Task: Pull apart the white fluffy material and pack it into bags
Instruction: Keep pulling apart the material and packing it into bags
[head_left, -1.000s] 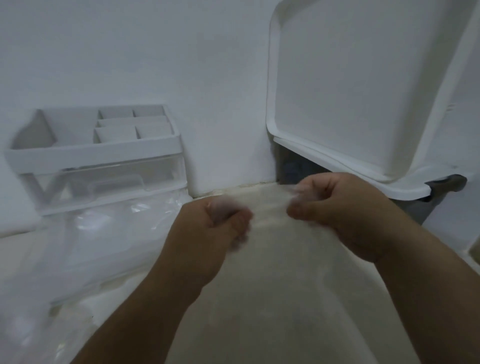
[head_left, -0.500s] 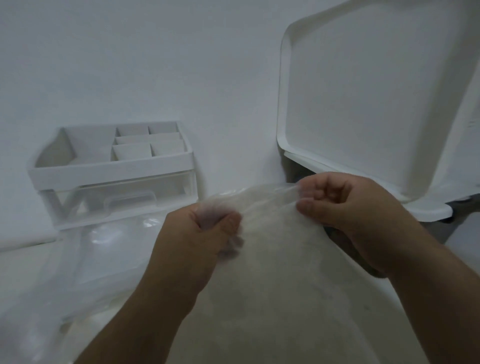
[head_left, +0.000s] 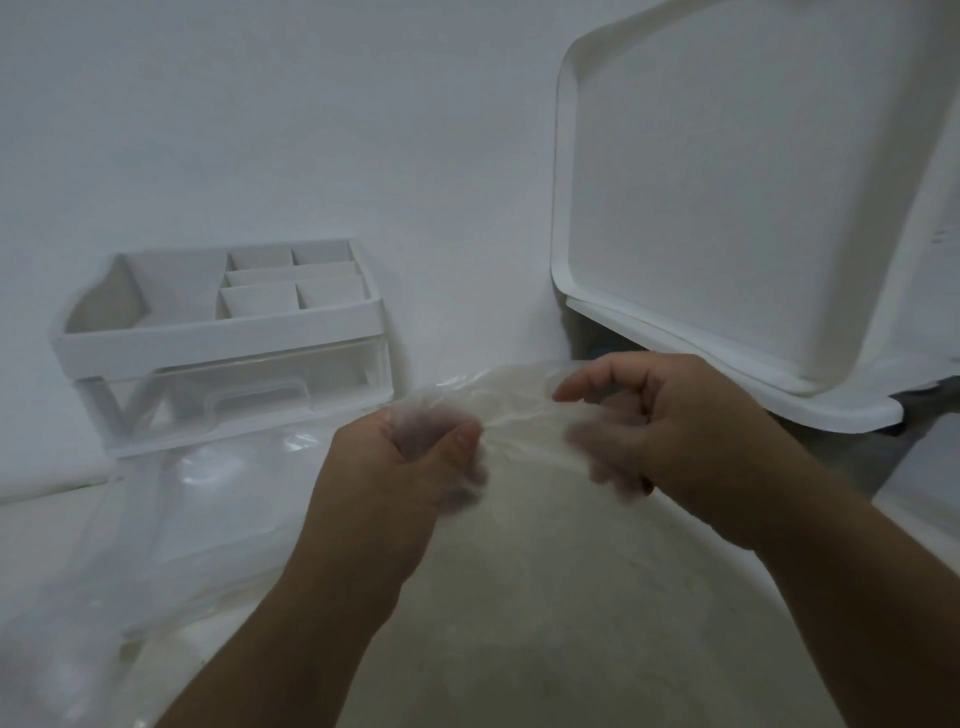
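Note:
A clear plastic bag (head_left: 545, 571) hangs in front of me, its upper edge held between both hands. My left hand (head_left: 395, 483) grips the bag's rim in a fist, with the film bunched over its fingers. My right hand (head_left: 670, 441) pinches the rim a short way to the right, its fingers curled and partly covered by the film. The rim is stretched taut between the two hands. The bag looks pale and cloudy; white fluffy material cannot be made out clearly.
A white desk organiser (head_left: 223, 338) with several compartments and a clear drawer stands at the back left against the wall. More clear plastic bags (head_left: 171, 525) lie under it. A white bin with its lid (head_left: 727, 208) raised stands at the right.
Both hands lifted the bag's rim slightly and shifted their hold; the right hand's fingers now spread into the film. The view tilted a little, so the organiser and lid sit lower.

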